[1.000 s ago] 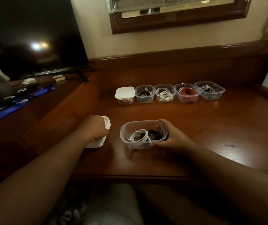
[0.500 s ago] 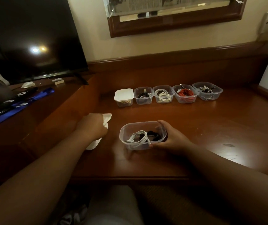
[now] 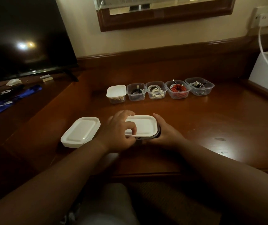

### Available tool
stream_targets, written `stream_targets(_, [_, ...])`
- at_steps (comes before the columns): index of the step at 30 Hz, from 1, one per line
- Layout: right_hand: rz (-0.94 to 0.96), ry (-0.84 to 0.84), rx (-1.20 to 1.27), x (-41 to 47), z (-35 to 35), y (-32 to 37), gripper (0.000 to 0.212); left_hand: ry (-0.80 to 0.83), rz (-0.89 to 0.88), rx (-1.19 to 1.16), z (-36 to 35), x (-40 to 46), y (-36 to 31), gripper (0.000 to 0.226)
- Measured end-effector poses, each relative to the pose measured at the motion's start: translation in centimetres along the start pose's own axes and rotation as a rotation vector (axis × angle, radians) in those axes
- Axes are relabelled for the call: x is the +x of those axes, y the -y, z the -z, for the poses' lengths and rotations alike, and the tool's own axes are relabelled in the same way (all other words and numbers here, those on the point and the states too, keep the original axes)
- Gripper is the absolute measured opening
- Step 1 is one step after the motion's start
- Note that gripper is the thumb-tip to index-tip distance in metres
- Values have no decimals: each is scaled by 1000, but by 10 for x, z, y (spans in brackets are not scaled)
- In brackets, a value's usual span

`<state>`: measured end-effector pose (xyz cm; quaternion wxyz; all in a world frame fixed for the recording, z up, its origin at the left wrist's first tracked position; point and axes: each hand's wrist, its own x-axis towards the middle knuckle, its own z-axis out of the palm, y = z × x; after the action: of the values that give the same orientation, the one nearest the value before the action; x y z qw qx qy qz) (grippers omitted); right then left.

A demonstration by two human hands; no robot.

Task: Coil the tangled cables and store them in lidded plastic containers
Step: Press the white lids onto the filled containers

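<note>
Both bare forearms reach forward and converge, the left hand (image 3: pixel 119 132) curled with thumb and bent fingers pinching the near left edge of the white rectangular plastic lid (image 3: pixel 143 126), the right hand (image 3: pixel 165 133) cupped round the right side beneath it, fingers wrapped forward.

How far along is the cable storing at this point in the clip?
Done: five tubs in the back row hold coiled cables, but only the leftmost tub has a lid. In hand: the left hand sets a white lid on the near tub while the right hand steadies that tub. Left: four open tubs, such as the red-cable tub, need lids from the stack of lids.
</note>
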<state>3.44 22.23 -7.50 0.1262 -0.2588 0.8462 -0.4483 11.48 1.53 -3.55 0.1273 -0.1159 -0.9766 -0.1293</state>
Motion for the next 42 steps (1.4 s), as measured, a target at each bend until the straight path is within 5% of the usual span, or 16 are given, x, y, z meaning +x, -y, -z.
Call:
stream_targets(6, [19, -6, 2, 2, 0, 0, 121, 87, 135, -35, -3, 4, 5, 26])
stream_targets(13, [38, -7, -11, 3, 1, -4, 125, 145, 177, 38, -10, 9, 15, 92])
stream_targets(25, [32, 15, 20, 3, 1, -6, 98, 111, 166, -396, 12, 11, 28, 82])
stream_targets(31, [48, -8, 53, 1, 2, -4, 47, 64, 215, -483, 16, 1, 38, 91])
stream_targets(36, [48, -6, 25, 0, 3, -3, 41, 197, 423, -665, 12, -4, 53, 106])
stream_targets(42, [46, 1, 18, 0, 2, -2, 40, 289, 501, -706, 3, 6, 54, 76])
